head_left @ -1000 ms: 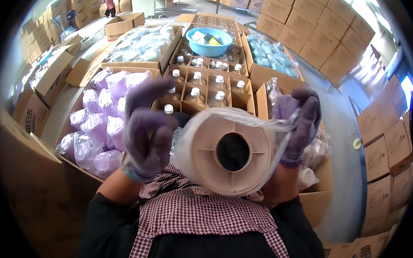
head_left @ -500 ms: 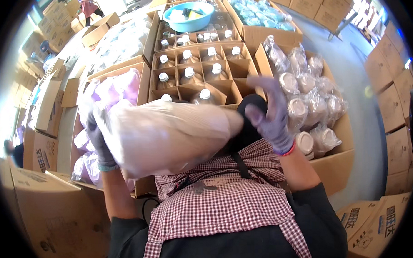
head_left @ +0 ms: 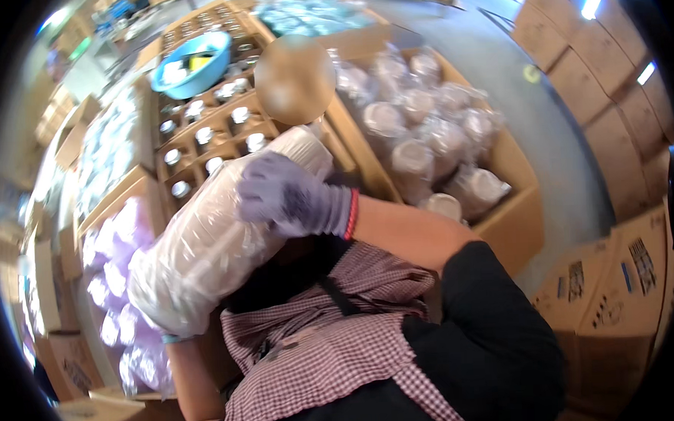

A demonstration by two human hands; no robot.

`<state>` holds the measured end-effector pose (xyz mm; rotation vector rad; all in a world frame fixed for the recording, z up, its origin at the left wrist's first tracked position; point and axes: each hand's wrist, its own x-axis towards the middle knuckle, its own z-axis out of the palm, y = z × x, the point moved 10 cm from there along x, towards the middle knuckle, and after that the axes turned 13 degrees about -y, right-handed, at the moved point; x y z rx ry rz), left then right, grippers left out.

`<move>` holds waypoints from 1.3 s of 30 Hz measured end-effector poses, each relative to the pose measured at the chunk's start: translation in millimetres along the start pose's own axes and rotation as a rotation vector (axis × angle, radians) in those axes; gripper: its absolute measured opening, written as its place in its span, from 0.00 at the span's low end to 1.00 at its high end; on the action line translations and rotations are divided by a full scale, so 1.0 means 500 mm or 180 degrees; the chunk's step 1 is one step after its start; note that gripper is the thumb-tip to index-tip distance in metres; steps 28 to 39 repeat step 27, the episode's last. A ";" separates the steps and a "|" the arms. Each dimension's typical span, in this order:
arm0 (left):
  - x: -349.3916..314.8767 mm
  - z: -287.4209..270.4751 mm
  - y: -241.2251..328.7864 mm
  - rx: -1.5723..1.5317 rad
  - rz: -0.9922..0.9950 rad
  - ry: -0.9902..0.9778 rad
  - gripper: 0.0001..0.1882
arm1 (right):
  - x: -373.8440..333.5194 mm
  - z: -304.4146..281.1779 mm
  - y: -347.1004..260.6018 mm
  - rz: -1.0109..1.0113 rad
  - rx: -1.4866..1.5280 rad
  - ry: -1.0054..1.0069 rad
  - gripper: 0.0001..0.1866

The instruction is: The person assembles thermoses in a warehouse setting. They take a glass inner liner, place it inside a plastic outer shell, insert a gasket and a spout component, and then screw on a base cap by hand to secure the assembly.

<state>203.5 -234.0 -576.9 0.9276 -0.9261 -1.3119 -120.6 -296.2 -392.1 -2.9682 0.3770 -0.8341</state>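
A long stack of beige-pink cups, wrapped in clear crinkled plastic, lies slantwise in front of my body above the boxes. My right hand, in a grey-purple glove, is closed over its upper side with the fingers bent against the plastic. My left hand is behind the lower left end of the stack; only its cuff and wrist show, and its fingers are hidden. The stack rests against that hand. To the right, an open carton holds several similar bagged stacks of cups.
Ahead, a divided carton holds white-capped clear bottles, with a blue basin beyond. Purple bagged items fill a box at left. Blue bagged items stand farther off. Stacked cartons line the right. A blurred round patch covers part of the middle.
The stack has swung from nearly level to a slant, its far end up and right. My right hand, open and apart from it before, now grips it. The view has turned right.
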 end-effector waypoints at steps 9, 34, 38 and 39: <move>0.163 0.509 0.054 0.0176 -0.0135 -0.1577 0.23 | -0.436 -0.529 0.134 0.2810 0.0632 0.0437 0.23; 0.140 0.162 -0.089 0.0101 -0.0514 -0.0872 0.21 | -1.085 -0.470 0.791 0.4287 -0.2191 -0.4148 0.14; 0.140 0.162 -0.089 0.0101 -0.0514 -0.0872 0.21 | -1.085 -0.470 0.791 0.4287 -0.2191 -0.4148 0.14; 0.140 0.162 -0.089 0.0101 -0.0514 -0.0872 0.21 | -1.085 -0.470 0.791 0.4287 -0.2191 -0.4148 0.14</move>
